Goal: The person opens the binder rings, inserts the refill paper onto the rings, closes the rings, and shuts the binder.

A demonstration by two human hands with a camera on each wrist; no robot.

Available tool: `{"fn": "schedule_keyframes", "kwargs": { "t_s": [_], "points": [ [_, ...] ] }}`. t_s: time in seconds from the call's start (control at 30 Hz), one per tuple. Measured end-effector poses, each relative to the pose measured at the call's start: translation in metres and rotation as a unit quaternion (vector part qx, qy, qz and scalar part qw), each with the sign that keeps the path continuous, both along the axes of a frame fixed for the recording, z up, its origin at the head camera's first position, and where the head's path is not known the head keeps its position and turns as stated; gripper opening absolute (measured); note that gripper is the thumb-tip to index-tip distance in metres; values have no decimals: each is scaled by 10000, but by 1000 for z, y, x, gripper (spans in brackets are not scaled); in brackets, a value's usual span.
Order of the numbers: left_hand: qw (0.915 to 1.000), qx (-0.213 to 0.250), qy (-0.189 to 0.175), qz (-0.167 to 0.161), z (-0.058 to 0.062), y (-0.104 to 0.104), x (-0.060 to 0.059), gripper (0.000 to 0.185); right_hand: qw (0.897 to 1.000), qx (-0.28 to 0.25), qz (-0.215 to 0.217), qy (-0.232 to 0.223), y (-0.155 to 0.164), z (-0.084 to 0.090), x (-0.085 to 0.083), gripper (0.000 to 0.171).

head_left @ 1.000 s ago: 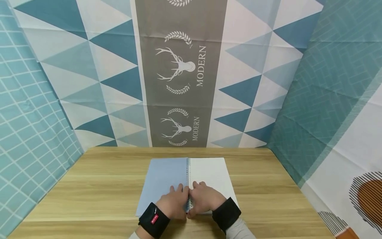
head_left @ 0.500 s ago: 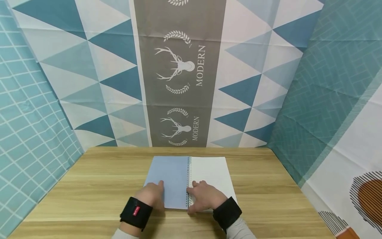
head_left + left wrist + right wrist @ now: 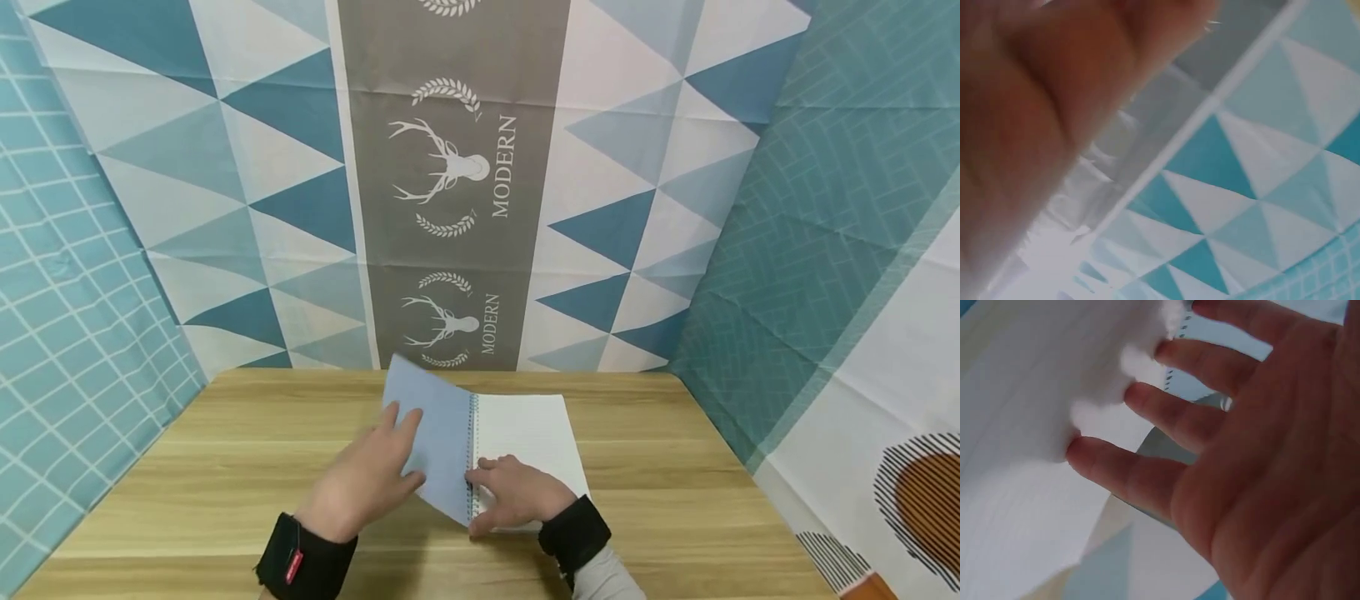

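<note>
A spiral notebook (image 3: 532, 433) lies open on the wooden table (image 3: 225, 467). My left hand (image 3: 375, 471) holds the left edge of its light blue cover (image 3: 446, 442), which is lifted and tilted up from the table. My right hand (image 3: 513, 492) rests flat on the white lined page, fingers just right of the spiral binding (image 3: 472, 450). In the right wrist view the right hand's (image 3: 1260, 456) spread fingertips press on the white page (image 3: 1022, 425). The left wrist view is blurred; it shows the left hand's (image 3: 1035, 106) fingers against the pale cover (image 3: 1166, 106).
Patterned fabric backdrops close in the table: a triangle and deer print (image 3: 450, 167) behind, a teal grid (image 3: 67, 292) at left, teal fabric (image 3: 825, 208) at right. Bare wood lies on both sides of the notebook. Black wristbands (image 3: 307, 567) sit on both wrists.
My left hand slid from the spine to the cover's left edge and has raised the cover off the table. The right hand stayed on the white page.
</note>
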State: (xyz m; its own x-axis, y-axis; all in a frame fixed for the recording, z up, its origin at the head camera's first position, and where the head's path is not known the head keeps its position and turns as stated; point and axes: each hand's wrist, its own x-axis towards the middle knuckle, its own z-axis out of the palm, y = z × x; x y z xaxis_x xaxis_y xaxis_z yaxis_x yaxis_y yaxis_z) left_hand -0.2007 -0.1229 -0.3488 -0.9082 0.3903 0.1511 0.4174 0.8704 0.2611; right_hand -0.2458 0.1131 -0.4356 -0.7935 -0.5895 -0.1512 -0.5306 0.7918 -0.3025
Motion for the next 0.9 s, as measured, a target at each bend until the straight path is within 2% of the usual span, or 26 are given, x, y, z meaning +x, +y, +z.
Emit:
{"fn": "schedule_keyframes", "kwargs": {
  "t_s": [0.07,0.13,0.17,0.2,0.3,0.33,0.4,0.43,0.47,0.57,0.7,0.8,0.9],
  "points": [
    [9974,240,562,-394,4,10,4,84,9970,-653,-37,-408,11,4,-6,65],
    [9920,456,905,-747,2,23,4,91,9825,-1573,-263,-962,26,10,-11,61],
    [9892,544,992,-934,0,29,4,96,9690,-2102,-411,-1228,35,14,-12,59],
    [9869,602,1029,-1087,-2,35,4,101,9514,-2660,-578,-1443,44,18,-13,59],
    [9819,647,992,-1479,-14,53,2,108,8865,-4075,-1047,-1925,70,32,-12,59],
    [9808,623,929,-1599,-18,59,1,110,8698,-4376,-1132,-1978,77,37,-12,60],
    [9811,509,683,-1738,-26,70,0,108,8479,-4758,-1317,-1934,87,46,-10,61],
    [9814,413,522,-1800,-32,75,-1,105,8439,-4819,-1461,-1851,92,49,-9,62],
    [9818,246,359,-1846,-37,80,-2,101,8445,-4809,-1574,-1757,95,51,-8,64],
    [9796,-358,9,-1979,-53,90,-4,80,8608,-4480,-1990,-1368,102,55,-6,70],
    [9750,-839,-189,-2050,-68,96,-6,53,8931,-3651,-2448,-956,106,52,-7,71],
    [9789,-934,-137,-1811,-75,96,-9,47,9158,-2928,-2641,-767,107,42,-8,68],
    [9824,-1146,5,-1477,-81,91,-9,42,9317,-2294,-2718,-734,106,32,-8,68]
  ]
}}
